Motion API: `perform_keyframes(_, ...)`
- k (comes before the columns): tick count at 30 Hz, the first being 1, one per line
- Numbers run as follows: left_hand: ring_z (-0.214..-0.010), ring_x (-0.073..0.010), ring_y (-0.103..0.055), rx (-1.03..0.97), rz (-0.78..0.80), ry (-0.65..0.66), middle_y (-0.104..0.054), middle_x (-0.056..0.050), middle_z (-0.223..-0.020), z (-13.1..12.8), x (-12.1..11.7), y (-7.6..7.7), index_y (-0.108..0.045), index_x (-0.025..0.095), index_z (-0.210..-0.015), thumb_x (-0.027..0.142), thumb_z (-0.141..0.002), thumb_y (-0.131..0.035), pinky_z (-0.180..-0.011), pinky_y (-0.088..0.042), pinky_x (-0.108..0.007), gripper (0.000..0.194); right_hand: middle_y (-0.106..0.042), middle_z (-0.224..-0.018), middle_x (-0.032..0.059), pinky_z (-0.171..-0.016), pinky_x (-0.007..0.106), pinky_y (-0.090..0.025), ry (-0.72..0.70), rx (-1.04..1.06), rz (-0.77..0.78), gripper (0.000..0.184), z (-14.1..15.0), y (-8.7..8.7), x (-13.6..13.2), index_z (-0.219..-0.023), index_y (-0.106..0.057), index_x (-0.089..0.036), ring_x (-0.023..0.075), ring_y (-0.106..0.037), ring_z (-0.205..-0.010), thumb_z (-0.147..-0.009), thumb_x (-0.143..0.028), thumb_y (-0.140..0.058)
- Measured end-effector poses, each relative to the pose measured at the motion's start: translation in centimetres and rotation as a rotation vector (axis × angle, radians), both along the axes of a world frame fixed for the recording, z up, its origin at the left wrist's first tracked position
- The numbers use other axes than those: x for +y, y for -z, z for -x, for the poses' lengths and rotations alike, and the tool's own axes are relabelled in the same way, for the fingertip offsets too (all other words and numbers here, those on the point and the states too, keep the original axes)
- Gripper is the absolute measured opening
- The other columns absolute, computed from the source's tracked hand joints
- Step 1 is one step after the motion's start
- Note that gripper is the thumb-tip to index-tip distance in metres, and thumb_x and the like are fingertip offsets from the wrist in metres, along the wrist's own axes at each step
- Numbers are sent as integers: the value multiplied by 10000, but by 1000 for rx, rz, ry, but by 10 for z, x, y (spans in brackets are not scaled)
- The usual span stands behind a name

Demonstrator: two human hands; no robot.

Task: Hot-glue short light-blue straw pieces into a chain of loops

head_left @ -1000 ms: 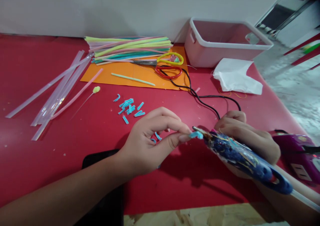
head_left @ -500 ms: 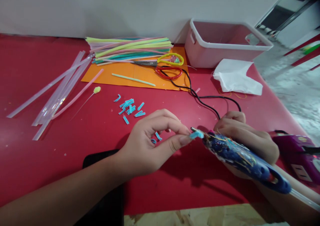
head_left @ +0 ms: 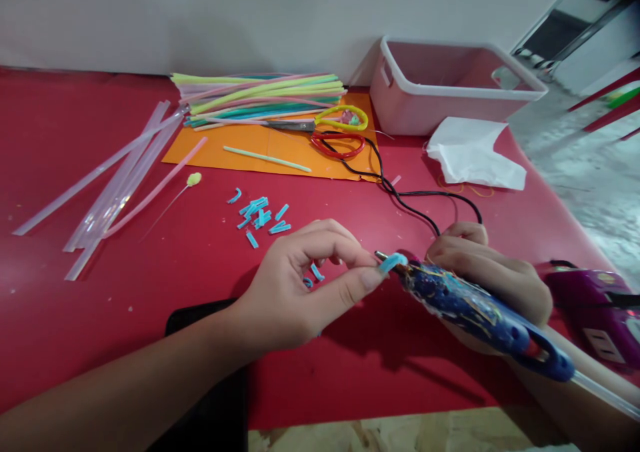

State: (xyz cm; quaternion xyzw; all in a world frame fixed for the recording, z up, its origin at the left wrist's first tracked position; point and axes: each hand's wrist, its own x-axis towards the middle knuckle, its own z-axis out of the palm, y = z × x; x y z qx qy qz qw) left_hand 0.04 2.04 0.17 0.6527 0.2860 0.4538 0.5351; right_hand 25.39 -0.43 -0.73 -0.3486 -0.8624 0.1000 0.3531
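Between the thumb and forefinger of my left hand (head_left: 305,282) is a short blue piece of pipe cleaner (head_left: 393,262), slightly bent. It lies right by the metal nozzle of a blue glue gun (head_left: 480,319); whether they touch I cannot tell. My right hand (head_left: 493,272) is wrapped round the glue gun, whose body hides some of the fingers. A clear glue stick (head_left: 605,393) sticks out of its rear end. Several cut blue pipe cleaner bits (head_left: 260,212) lie on the red table beyond my left hand, and a few more show under its fingers.
At the back, a bundle of coloured pipe cleaners (head_left: 260,99) and scissors (head_left: 340,147) lie on orange paper (head_left: 210,149). Glue sticks (head_left: 117,192) are at left. A pink bin (head_left: 450,109), white paper (head_left: 475,155), black cord (head_left: 407,205) and purple power box (head_left: 595,305) stand rightward.
The glue gun has shifted slightly left, its nozzle now passing behind the blue piece near my left fingertips. My left hand has barely moved and keeps its pinch.
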Motion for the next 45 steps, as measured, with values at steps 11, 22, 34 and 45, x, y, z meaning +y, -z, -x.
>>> perform_keyframes(11, -750, -106, -582, -58, 130, 51, -630, -2, -800, 1, -1, 1, -675, 160, -780, 194, -874, -721, -723, -475, -256, 110, -628, -725, -13, -783, 396, -401, 15, -21, 6, 125, 2, -2, 0, -940, -576, -208, 148, -618, -639, -841, -159, -635)
perform_keyframes(22, -727, -98, -566, -72, 121, 54, -617, 3, -789, 1, 0, 2, -662, 152, -769, 150, -860, -710, -681, -458, -244, 103, -594, -705, -11, -766, 396, -399, 35, -26, -14, 195, 0, -1, -1, -926, -570, -184, 142, -614, -643, -790, -72, -654)
perform_keyframes(34, -725, -90, -546, -80, 166, 68, -600, 10, -787, 2, 0, 2, -657, 155, -777, 165, -878, -698, -675, -448, -235, 110, -580, -704, -17, -772, 402, -400, 37, -5, -23, 223, 0, -3, -3, -920, -582, -180, 135, -587, -637, -771, -34, -660)
perform_keyframes(45, -735, -107, -553, -30, 96, 3, -603, 8, -778, 0, 1, 3, -660, 166, -763, 162, -878, -693, -698, -456, -261, 120, -607, -717, -5, -769, 405, -408, 17, 2, -32, 135, 2, -4, -2, -936, -581, -191, 158, -604, -655, -820, -125, -602)
